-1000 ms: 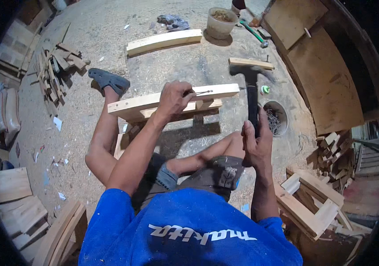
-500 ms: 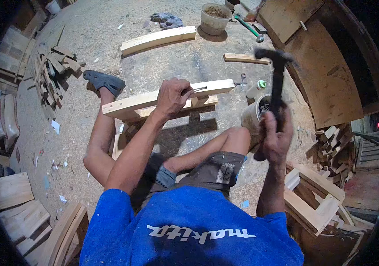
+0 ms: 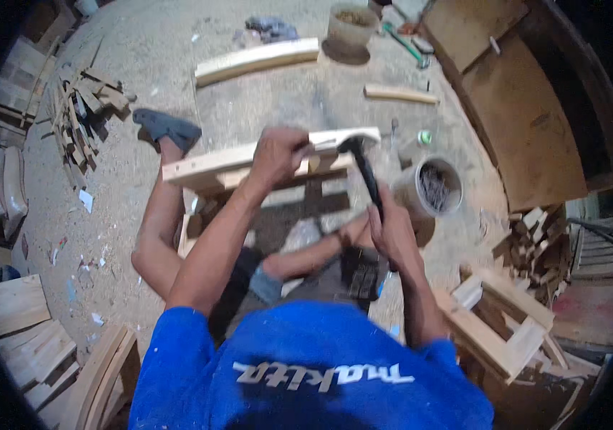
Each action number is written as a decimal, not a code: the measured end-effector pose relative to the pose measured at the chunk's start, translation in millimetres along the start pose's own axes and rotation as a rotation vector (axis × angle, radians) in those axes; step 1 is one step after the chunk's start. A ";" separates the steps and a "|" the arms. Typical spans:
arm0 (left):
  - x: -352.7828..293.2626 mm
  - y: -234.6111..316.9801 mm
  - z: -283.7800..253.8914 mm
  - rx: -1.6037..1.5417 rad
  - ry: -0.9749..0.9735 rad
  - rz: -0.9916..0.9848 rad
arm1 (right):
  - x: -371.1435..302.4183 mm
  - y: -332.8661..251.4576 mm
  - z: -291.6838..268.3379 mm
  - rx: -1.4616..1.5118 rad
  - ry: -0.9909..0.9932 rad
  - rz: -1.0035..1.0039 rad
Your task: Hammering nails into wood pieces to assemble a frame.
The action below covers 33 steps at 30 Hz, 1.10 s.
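Observation:
My left hand (image 3: 278, 156) is closed in a pinch on a nail (image 3: 323, 142) at the top of a pale wooden beam (image 3: 217, 165). The nail is blurred and partly hidden by the fingers. Below the beam runs a second wooden piece (image 3: 238, 178), apparently part of the same assembly, which lies across near my left leg. In my right hand (image 3: 396, 233) a black-handled claw hammer (image 3: 367, 172) is gripped. Its head is down over the right part of the beam, just right of the nail; motion blur hides whether they touch.
A tub of nails (image 3: 408, 193) stands right of the hammer, a green-capped bottle (image 3: 424, 136) behind it. Farther off lie a curved beam (image 3: 256, 61), a short stick (image 3: 399, 94), a bucket (image 3: 349, 32) and a green-handled hammer (image 3: 405, 44). Scrap wood (image 3: 80, 107) is heaped left.
My right hand has swung the hammer down and left from its raised position to the beam. My left hand stays in place with the nail.

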<state>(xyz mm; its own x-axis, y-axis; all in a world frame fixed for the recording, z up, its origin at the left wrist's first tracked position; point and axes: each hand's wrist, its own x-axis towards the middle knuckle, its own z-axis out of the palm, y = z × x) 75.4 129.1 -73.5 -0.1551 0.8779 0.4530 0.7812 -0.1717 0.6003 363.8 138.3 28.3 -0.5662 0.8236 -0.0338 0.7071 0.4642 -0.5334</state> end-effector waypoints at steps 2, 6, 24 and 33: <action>1.1 0.6 -1.3 -0.023 0.085 0.002 | -12.8 40.6 13.1 0.340 0.116 -0.061; 0.3 -0.7 -1.9 -0.227 0.082 -0.074 | -35.9 55.5 8.0 0.482 0.345 0.072; 34.9 -19.2 6.6 0.402 -0.291 -0.474 | -56.9 106.3 32.8 0.690 0.361 0.213; 3.3 -10.9 -21.0 0.045 0.326 -0.182 | -47.4 80.2 33.1 0.459 0.249 0.056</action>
<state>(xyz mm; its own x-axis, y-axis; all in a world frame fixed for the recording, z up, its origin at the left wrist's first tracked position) 53.7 124.5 -64.6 -0.4723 0.7028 0.5320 0.7480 0.0004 0.6637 433.4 125.7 -40.9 -0.3758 0.9214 0.0992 0.4432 0.2727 -0.8539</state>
